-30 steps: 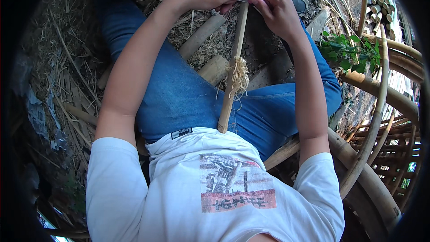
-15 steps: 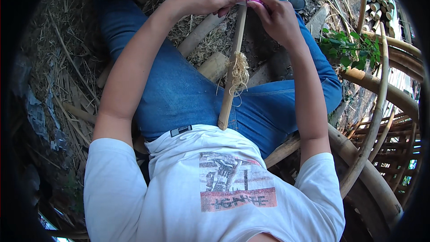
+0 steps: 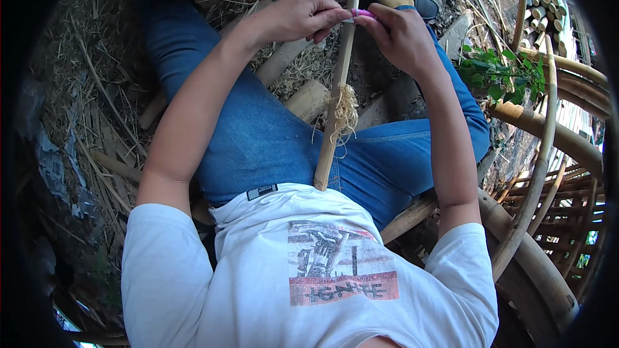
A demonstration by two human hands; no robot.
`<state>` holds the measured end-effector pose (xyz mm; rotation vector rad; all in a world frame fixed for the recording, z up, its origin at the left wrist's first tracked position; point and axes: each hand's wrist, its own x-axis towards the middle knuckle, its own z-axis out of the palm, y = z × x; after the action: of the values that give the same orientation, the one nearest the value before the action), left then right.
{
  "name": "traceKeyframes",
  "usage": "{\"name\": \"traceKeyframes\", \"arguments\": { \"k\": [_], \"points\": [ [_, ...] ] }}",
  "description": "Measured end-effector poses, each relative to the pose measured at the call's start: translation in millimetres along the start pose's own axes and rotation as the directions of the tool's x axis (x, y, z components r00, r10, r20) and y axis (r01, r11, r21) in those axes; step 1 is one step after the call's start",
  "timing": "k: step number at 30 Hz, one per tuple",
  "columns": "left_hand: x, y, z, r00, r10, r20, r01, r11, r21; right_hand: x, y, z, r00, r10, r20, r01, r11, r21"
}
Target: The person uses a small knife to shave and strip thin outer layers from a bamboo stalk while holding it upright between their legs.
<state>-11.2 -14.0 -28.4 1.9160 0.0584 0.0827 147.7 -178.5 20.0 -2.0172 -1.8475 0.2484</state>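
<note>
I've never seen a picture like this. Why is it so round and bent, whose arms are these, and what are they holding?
A wide fisheye camera worn on the person's head looks down, so edges curve. The arms are the wearer's own, above blue jeans and a white printed shirt. The left hand and right hand meet at a long pale bamboo stick that leans against the lap, pinching a small pink tool against it. Curled pale shavings hang from the stick. Cut bamboo pieces and dry straw cover the ground.
</note>
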Motion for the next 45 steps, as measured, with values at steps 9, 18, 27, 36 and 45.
{"name": "traceKeyframes", "arguments": {
  "k": [9, 18, 27, 36, 45],
  "points": [
    [10.2, -6.2, -11.4, 0.999, 0.028, -0.024, -0.025, 0.995, 0.091, 2.2, 0.4, 3.4, 0.992, -0.035, -0.121, 0.033, 0.999, -0.021],
    [13.6, 1.6, -13.1, 0.998, 0.041, -0.046, -0.036, 0.994, 0.103, 8.5, 10.9, 7.0, 0.987, -0.027, -0.16, 0.024, 1.0, -0.019],
    [-33.7, 22.3, 17.6, 0.994, 0.042, 0.105, -0.044, 0.999, 0.021, -43.3, -35.1, 9.9, 0.992, 0.119, 0.044, -0.125, 0.976, 0.181],
    [-6.5, 13.2, 1.2, 0.998, 0.03, -0.058, -0.022, 0.991, 0.13, -14.3, -9.0, 12.0, 0.991, 0.069, -0.114, -0.059, 0.994, 0.09],
    [-41.0, 18.9, 21.9, 0.992, 0.03, 0.124, -0.033, 0.999, 0.027, -58.8, -47.7, 18.8, 0.987, 0.158, -0.014, -0.151, 0.962, 0.229]
  ]
}}
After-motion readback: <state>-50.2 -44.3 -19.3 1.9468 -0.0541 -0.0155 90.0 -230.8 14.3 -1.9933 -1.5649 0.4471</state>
